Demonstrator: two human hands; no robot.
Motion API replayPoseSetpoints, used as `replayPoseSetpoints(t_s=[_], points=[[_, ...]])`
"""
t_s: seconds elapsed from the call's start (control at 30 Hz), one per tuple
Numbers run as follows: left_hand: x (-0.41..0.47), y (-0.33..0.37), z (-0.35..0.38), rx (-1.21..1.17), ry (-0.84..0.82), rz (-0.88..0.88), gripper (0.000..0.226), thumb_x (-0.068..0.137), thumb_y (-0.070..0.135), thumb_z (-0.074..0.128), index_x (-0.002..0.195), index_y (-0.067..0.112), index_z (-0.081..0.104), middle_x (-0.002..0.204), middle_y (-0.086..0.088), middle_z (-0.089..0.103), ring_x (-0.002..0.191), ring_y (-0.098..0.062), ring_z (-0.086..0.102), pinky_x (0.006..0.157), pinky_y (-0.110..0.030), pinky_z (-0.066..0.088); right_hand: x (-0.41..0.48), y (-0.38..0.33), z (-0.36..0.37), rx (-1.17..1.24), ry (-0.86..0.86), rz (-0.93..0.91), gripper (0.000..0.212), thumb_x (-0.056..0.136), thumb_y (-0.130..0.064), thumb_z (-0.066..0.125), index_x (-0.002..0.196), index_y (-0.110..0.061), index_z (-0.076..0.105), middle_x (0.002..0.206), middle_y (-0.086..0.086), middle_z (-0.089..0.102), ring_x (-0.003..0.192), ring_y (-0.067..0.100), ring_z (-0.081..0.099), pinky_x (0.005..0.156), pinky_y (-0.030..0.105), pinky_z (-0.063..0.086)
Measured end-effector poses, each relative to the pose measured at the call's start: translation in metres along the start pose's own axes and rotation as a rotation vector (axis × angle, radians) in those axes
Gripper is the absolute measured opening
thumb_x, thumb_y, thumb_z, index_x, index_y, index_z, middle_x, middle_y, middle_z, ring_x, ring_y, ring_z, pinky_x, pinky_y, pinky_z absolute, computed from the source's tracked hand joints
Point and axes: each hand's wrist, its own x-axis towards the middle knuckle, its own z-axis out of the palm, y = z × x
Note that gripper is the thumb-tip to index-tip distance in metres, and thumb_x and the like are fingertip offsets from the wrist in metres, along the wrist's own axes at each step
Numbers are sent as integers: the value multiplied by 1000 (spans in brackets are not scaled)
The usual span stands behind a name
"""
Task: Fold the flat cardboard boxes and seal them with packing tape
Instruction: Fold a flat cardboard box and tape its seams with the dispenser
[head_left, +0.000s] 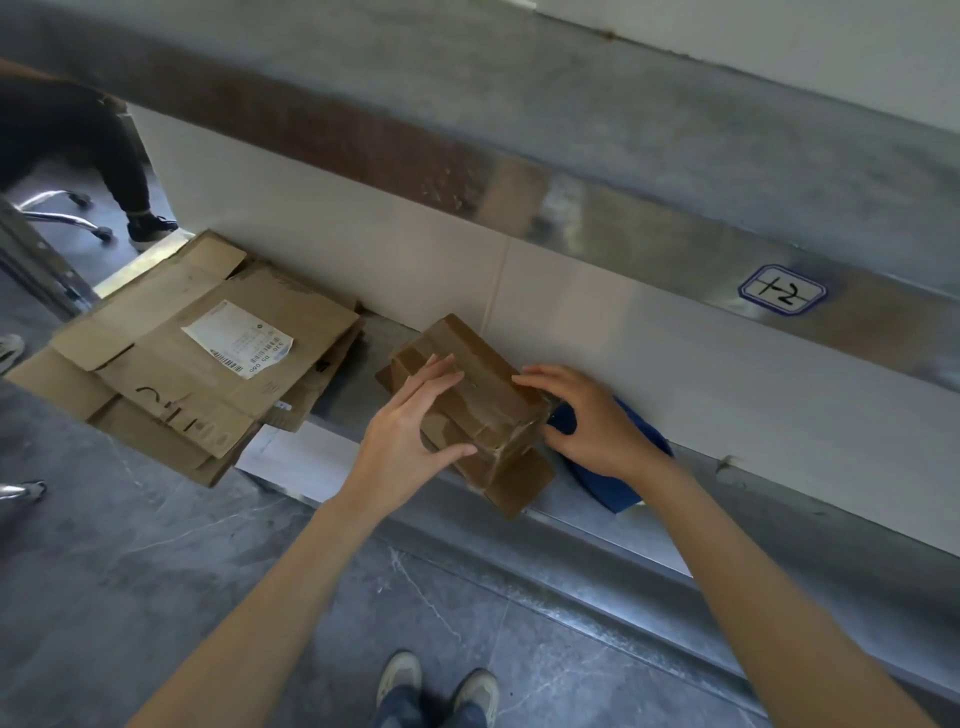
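Note:
A small folded cardboard box (483, 384), wrapped in glossy tape, lies on a low metal ledge (649, 540) against a white wall panel. My left hand (405, 441) presses on it, straight fingers on its top and the thumb along its near side. My right hand (592, 421) grips a blue tape dispenser (608, 488) at the box's right end, with the index finger reaching onto the box top. Most of the dispenser is hidden under that hand. A stack of flat cardboard boxes (197, 364), the top one bearing a white shipping label, lies to the left on the ledge.
The flat stack overhangs the ledge's front edge. Another person's leg and shoe (145, 223) and a chair base (67, 213) are at the far left. My shoes (441, 686) stand on the grey floor below. A marked sticker (783, 289) sits on the metal strip above.

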Motion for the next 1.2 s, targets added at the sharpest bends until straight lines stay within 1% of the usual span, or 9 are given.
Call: replayPoseSetpoints(t_s=[0.1, 0.23, 0.47, 0.6, 0.77, 0.87, 0.97, 1.07, 1.2], points=[[0, -5, 3, 8, -14, -6, 77, 70, 31, 89, 138, 21, 56, 152, 12, 44, 145, -3, 32, 116, -19, 30, -1, -15, 15, 141, 56, 49, 54, 91, -12, 60, 140, -33, 49, 145, -17, 42, 135, 4, 35, 114, 35, 33], [-4, -12, 10, 3, -15, -9, 65, 70, 32, 89, 129, 19, 64, 144, 7, 54, 144, -8, 36, 118, -36, 35, 9, -30, 41, 97, 180, 81, 53, 94, -50, 58, 142, -32, 44, 146, -15, 41, 134, 2, 35, 112, 37, 36], [-6, -16, 12, -46, 17, -22, 60, 69, 27, 89, 124, 15, 68, 139, 8, 59, 142, -6, 39, 118, -29, 33, 11, -19, 71, -109, 281, -22, 75, 90, -68, 47, 150, -25, 37, 156, -10, 30, 141, 8, 25, 113, 26, 23], [-6, -16, 15, -68, 28, -28, 59, 69, 26, 89, 123, 15, 68, 137, 7, 60, 142, -8, 41, 117, -29, 35, 13, -15, 70, -180, 227, -12, 80, 88, -72, 40, 154, -28, 30, 162, -7, 18, 144, 12, 17, 113, 30, 21], [-8, -17, 16, -88, 41, -21, 60, 67, 22, 90, 122, 11, 68, 136, 5, 62, 140, -10, 44, 116, -32, 36, 13, -20, 66, -135, 194, 24, 81, 87, -73, 44, 155, -34, 23, 163, -10, 14, 145, 11, 14, 116, 33, 18], [-7, -16, 17, -85, 61, -19, 60, 66, 22, 91, 120, 11, 69, 134, 4, 63, 139, -10, 45, 116, -30, 36, 17, -30, 66, -70, 234, 111, 83, 85, -79, 35, 154, -35, 23, 161, -11, 21, 145, 10, 18, 116, 34, 17], [-9, -12, 20, -80, 95, -31, 58, 66, 18, 91, 120, 12, 69, 133, 5, 63, 138, -9, 46, 114, -26, 37, 25, -40, 73, -118, 349, 181, 79, 86, -77, 24, 151, -33, 30, 155, -8, 34, 141, 13, 28, 113, 39, 23], [-11, -10, 23, -80, 112, -35, 58, 65, 14, 89, 119, 11, 68, 133, 7, 61, 138, -8, 46, 113, -24, 37, 30, -42, 81, -252, 393, 176, 74, 90, -75, 25, 150, -33, 32, 151, -7, 38, 137, 18, 31, 109, 42, 29], [-8, -10, 19, -67, 93, -21, 58, 67, 20, 89, 120, 10, 69, 133, 4, 63, 137, -8, 47, 114, -25, 37, 31, -38, 81, -268, 375, 174, 75, 89, -76, 28, 150, -33, 33, 151, -7, 37, 136, 18, 28, 108, 41, 29]])
